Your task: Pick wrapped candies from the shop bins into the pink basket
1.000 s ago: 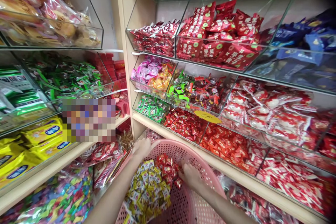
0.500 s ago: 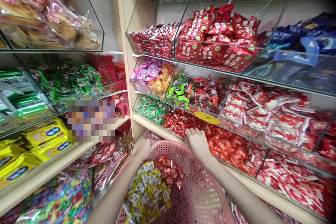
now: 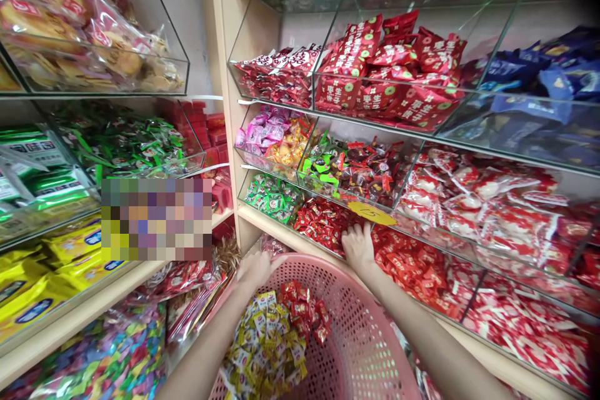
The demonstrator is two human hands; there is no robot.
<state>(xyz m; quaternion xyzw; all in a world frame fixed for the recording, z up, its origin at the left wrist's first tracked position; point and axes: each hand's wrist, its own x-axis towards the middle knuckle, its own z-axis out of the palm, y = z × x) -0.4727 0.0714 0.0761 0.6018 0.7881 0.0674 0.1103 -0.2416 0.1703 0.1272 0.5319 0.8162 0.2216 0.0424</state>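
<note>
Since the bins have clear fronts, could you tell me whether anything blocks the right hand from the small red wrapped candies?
Nothing visible does: the right hand reaches over the clear bin front and already rests on the small red wrapped candies.

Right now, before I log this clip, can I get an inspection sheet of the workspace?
Surface: wooden shelf edge under clear bins.
Job's things: pink basket holding yellow candies and red candies; bin of small red candies.
Clutter: green candies, yellow price tag.
Grips: left hand on the basket rim; right hand in the red candy bin.
Cables: nothing seen.
Surroundings: bread packs, blue packets.
</note>
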